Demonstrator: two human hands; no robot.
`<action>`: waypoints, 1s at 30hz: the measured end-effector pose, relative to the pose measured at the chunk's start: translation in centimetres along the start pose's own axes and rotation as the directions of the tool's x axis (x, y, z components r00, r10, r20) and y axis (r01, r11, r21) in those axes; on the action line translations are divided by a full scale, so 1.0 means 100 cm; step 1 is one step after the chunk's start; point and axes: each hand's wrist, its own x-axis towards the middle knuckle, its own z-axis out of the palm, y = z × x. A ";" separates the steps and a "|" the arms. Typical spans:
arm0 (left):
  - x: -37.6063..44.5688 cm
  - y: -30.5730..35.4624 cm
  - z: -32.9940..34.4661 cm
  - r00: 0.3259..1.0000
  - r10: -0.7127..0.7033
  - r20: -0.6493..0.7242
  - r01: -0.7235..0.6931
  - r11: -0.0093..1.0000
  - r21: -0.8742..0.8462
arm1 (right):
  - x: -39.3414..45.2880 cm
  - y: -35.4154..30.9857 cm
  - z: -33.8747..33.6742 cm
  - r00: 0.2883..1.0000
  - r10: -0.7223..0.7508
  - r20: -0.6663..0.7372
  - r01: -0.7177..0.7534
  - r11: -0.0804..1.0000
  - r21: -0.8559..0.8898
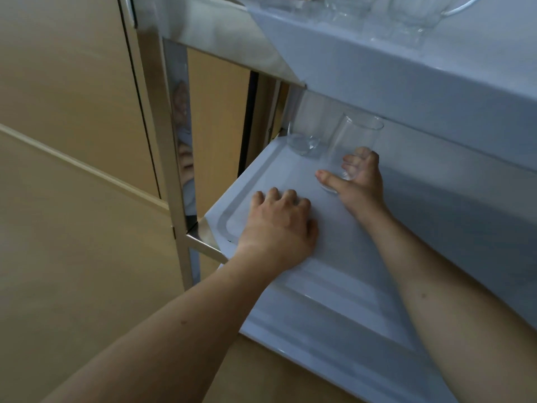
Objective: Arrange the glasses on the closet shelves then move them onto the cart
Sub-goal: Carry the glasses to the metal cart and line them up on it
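My right hand grips a clear tumbler near its base, with the thumb stretched across the front; the glass stands slightly tilted on the lower cart shelf. A second clear tumbler stands just behind and to the left of it, at the shelf's far corner. My left hand rests on the shelf with its fingers curled down and holds nothing. Several more glasses stand on the upper cart shelf.
The cart's shiny metal post runs down the left side, with a crossbar at the shelf corner. Beige closet panels fill the left, and a beige floor lies below. The upper shelf overhangs the back of the lower one.
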 end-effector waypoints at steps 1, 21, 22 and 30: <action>0.000 0.000 0.000 1.000 -0.001 -0.004 0.001 1.000 -0.003 | 0.006 0.001 0.002 1.000 -0.004 0.001 0.004 1.000 -0.003; 0.001 0.000 -0.001 0.999 0.001 -0.033 -0.002 1.000 -0.024 | 0.079 0.026 0.017 0.997 -0.023 -0.080 0.016 0.996 -0.085; 0.001 0.000 -0.001 0.999 0.001 -0.034 -0.002 1.000 -0.023 | 0.079 0.026 0.017 0.996 -0.023 -0.081 0.016 0.996 -0.089; 0.004 -0.003 0.000 0.999 -0.011 -0.037 0.010 1.000 -0.018 | 0.071 0.019 0.015 0.993 0.009 -0.119 -0.022 0.994 -0.108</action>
